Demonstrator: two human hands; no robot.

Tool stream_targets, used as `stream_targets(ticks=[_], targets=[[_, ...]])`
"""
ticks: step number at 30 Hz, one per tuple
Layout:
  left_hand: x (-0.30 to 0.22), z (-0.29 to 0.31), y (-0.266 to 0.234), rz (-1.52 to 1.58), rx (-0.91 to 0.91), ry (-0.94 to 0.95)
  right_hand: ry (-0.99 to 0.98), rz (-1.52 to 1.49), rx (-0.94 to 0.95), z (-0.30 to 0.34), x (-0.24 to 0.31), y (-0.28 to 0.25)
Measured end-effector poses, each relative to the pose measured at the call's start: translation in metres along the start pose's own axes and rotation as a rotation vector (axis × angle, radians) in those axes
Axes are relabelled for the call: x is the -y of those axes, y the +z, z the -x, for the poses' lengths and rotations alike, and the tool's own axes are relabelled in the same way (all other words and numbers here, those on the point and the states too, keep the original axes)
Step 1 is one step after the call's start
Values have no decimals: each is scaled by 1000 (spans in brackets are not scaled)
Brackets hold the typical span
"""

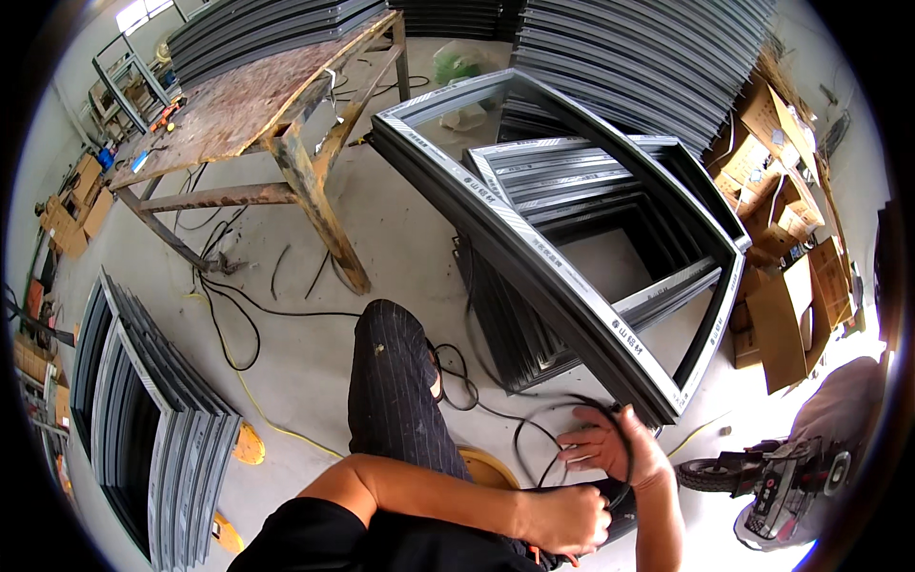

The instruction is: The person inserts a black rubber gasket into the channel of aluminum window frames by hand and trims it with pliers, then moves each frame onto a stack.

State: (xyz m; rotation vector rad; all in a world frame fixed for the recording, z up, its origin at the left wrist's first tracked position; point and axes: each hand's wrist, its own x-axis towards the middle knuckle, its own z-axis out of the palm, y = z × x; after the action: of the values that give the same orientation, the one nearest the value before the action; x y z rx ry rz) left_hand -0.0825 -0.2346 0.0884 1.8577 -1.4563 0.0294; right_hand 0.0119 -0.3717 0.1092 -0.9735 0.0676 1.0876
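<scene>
My left forearm reaches across my lap, and my left hand [564, 520] is closed in a fist; what it grips is hidden. Close by on the right, my right hand [620, 450] has its fingers loosely stretched out. A thin black flexible strip [627, 446] curves over the right hand, between thumb and fingers, and drops toward the left fist. Red-orange handles [558, 556] of some tool show partly below the fist. Just beyond the hands, a large dark-grey window frame [538, 246] with white printed film lies tilted on a stack of similar frames [505, 329].
A worn wooden workbench [238, 105] stands far left, with more profiles piled on it. Bundled frames [186, 458] lean at near left. Black cables [238, 305] trail over the floor. Cardboard boxes [786, 319] and a small wheeled vehicle [791, 486] are on the right.
</scene>
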Motion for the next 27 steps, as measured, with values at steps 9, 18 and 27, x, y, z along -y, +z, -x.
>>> stream_targets(ticks=[9,18,27], targets=[[48,28,-34,467,11,-98,-151,452,-380,52,47,5],[172,137,-111,610,-1069,-1203,-799,592,-949,165,5,-83],[211,108,-63,1164,-1318,-1121,-770,678,-794,207,-33,-61]])
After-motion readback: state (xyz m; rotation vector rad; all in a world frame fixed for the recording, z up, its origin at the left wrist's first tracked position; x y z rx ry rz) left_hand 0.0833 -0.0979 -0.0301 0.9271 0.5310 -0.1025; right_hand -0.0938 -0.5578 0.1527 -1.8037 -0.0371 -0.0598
